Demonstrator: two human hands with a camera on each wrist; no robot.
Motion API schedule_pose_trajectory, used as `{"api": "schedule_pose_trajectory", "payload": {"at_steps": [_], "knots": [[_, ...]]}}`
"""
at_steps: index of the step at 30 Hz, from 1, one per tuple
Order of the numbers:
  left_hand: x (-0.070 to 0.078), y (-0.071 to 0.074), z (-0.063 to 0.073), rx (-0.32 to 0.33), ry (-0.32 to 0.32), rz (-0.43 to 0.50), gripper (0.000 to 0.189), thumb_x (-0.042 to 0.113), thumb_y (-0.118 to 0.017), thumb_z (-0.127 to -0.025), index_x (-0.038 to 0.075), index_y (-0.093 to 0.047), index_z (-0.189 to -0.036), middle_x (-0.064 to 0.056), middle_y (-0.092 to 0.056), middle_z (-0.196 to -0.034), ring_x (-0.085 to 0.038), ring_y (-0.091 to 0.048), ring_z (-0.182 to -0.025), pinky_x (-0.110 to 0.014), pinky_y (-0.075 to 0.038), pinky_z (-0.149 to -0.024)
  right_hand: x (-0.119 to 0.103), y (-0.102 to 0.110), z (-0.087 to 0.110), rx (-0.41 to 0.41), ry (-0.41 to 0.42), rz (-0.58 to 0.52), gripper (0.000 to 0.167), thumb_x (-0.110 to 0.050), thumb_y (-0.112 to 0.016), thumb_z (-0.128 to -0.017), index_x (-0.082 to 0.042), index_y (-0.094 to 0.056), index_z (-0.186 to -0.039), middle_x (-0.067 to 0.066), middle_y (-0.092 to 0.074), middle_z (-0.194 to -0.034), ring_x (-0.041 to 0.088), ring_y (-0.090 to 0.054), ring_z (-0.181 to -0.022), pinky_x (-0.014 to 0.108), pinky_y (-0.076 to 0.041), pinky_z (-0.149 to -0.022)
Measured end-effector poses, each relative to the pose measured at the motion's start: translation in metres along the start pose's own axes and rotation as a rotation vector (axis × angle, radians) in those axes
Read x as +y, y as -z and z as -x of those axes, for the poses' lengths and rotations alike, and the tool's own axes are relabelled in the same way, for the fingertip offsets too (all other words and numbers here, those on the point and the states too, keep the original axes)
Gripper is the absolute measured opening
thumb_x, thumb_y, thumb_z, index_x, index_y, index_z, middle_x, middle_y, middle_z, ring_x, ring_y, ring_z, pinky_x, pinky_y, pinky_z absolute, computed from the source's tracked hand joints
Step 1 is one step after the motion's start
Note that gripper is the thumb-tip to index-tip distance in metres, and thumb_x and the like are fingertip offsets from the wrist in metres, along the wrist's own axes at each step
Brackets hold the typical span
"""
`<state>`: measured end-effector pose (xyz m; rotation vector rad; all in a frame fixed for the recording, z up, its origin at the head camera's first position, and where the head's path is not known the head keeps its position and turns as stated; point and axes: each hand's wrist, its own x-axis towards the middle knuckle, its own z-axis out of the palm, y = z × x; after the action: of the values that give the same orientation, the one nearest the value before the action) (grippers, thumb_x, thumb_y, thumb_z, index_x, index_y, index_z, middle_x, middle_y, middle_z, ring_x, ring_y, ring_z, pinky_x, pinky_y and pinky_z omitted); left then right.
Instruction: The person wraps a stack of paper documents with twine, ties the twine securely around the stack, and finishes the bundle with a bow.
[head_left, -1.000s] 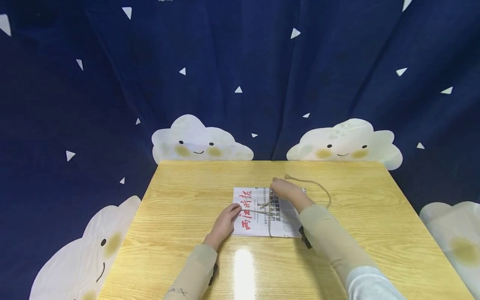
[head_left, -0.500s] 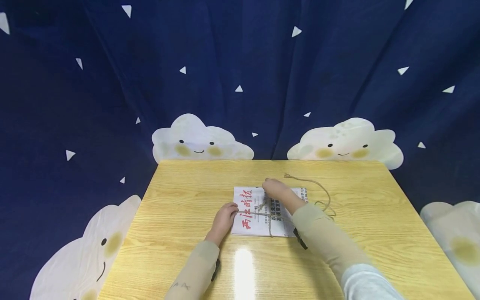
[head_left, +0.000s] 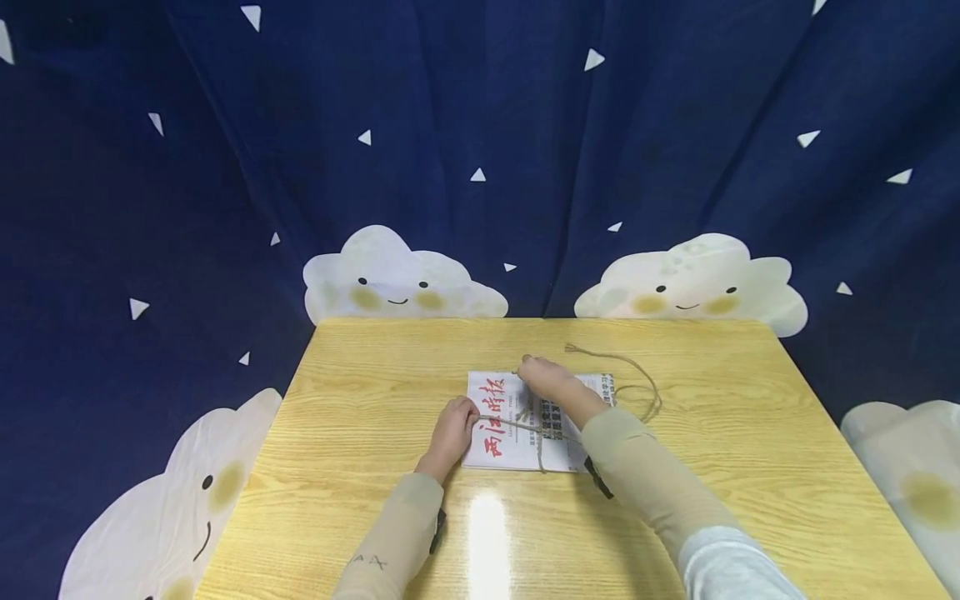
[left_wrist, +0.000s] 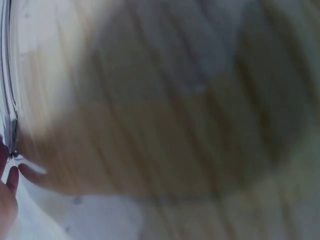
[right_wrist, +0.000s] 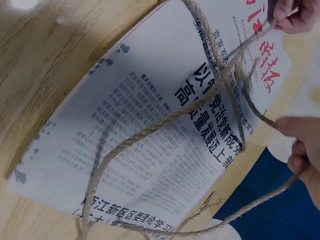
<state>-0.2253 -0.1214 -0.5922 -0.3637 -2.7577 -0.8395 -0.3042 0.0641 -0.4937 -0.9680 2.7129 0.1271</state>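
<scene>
Left hand (head_left: 452,431) pinches rope (right_wrist: 150,130) at newspaper's (head_left: 512,452) left edge, right hand (head_left: 552,380) at back edge; only right wrist view shows twists.

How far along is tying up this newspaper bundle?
Done: the twine runs both ways across the newspaper bundle, crossing on top. In hand: the left hand pinches twine at the red-titled edge; the right hand pinches another length. Left: probably tightening and tying off, since a loose end trails over the table.
</scene>
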Motion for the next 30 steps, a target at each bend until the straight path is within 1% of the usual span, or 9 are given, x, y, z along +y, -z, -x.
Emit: {"api": "schedule_pose_trajectory", "payload": {"at_steps": [4,8,10,13,16,19,23,26,30], "knots": [[0.001,0.000,-0.001,0.027,0.044,0.100,0.005,0.005,-0.058,-0.087,0.003,-0.059,-0.082,-0.007,-0.059,-0.088,-0.024,-0.056,-0.088,-0.039,-0.046,-0.082,-0.004,-0.004,0.000,-0.071,0.038,0.015,0.024,-0.001,-0.044,-0.092,-0.002,-0.063,-0.107,0.019,-0.053,-0.125,0.032,-0.052,-0.113,0.040,-0.043,-0.096],[0.001,-0.002,-0.002,0.045,0.081,0.171,0.005,0.004,-0.057,-0.087,0.002,-0.060,-0.083,-0.009,-0.061,-0.088,-0.026,-0.058,-0.089,-0.040,-0.046,-0.084,-0.002,-0.009,0.000,-0.071,0.027,0.010,0.026,-0.001,-0.044,-0.092,0.001,-0.060,-0.112,0.020,-0.049,-0.129,0.033,-0.047,-0.119,0.041,-0.038,-0.101],[0.001,-0.002,-0.002,0.055,0.089,0.199,0.005,0.005,-0.057,-0.087,0.001,-0.060,-0.084,-0.009,-0.061,-0.089,-0.027,-0.058,-0.089,-0.040,-0.046,-0.084,-0.001,-0.010,0.000,-0.055,0.015,0.039,0.024,0.000,-0.047,-0.091,0.001,-0.061,-0.110,0.022,-0.051,-0.126,0.033,-0.052,-0.112,0.040,-0.044,-0.094],[0.001,-0.002,-0.002,0.056,0.103,0.224,0.008,0.007,-0.056,-0.088,0.000,-0.061,-0.087,-0.009,-0.061,-0.090,-0.026,-0.059,-0.090,-0.040,-0.047,-0.084,-0.002,-0.008,0.000,0.000,-0.023,0.091,0.018,0.003,-0.054,-0.087,0.000,-0.065,-0.101,0.020,-0.058,-0.110,0.029,-0.060,-0.094,0.034,-0.052,-0.079],[0.000,-0.003,-0.002,0.055,0.118,0.245,0.007,0.007,-0.056,-0.088,0.001,-0.061,-0.087,-0.008,-0.062,-0.090,-0.025,-0.059,-0.090,-0.038,-0.048,-0.084,-0.004,-0.006,-0.001,0.021,-0.051,0.105,0.013,0.004,-0.058,-0.085,-0.001,-0.066,-0.094,0.016,-0.060,-0.096,0.022,-0.059,-0.078,0.029,-0.052,-0.067],[-0.001,-0.004,-0.002,0.060,0.129,0.275,0.005,0.005,-0.057,-0.087,0.002,-0.061,-0.086,-0.008,-0.062,-0.090,-0.024,-0.059,-0.089,-0.037,-0.048,-0.084,-0.007,-0.008,0.000,-0.029,-0.041,0.038,0.012,0.001,-0.056,-0.087,-0.003,-0.065,-0.094,0.013,-0.060,-0.093,0.021,-0.057,-0.077,0.031,-0.051,-0.069],[-0.001,-0.005,-0.002,0.077,0.128,0.298,0.005,0.004,-0.057,-0.088,0.002,-0.061,-0.085,-0.009,-0.062,-0.089,-0.024,-0.060,-0.089,-0.036,-0.049,-0.083,-0.009,-0.014,0.001,-0.090,-0.007,-0.030,0.015,-0.004,-0.051,-0.091,-0.006,-0.065,-0.095,0.012,-0.062,-0.103,0.024,-0.060,-0.092,0.035,-0.050,-0.082],[0.000,-0.006,-0.002,0.089,0.139,0.311,0.006,0.003,-0.057,-0.088,0.001,-0.061,-0.085,-0.009,-0.062,-0.089,-0.024,-0.060,-0.088,-0.036,-0.049,-0.082,-0.007,-0.017,0.002,-0.085,0.000,-0.031,0.018,-0.006,-0.047,-0.092,-0.005,-0.065,-0.097,0.014,-0.060,-0.114,0.028,-0.056,-0.107,0.038,-0.046,-0.092],[0.002,-0.006,-0.003,0.094,0.169,0.317,0.006,0.004,-0.057,-0.088,0.001,-0.062,-0.086,-0.009,-0.062,-0.089,-0.023,-0.060,-0.089,-0.036,-0.049,-0.083,-0.004,-0.021,0.003,-0.066,0.031,-0.033,0.018,-0.003,-0.047,-0.090,-0.004,-0.065,-0.091,0.016,-0.060,-0.114,0.030,-0.057,-0.104,0.040,-0.047,-0.090]]}}
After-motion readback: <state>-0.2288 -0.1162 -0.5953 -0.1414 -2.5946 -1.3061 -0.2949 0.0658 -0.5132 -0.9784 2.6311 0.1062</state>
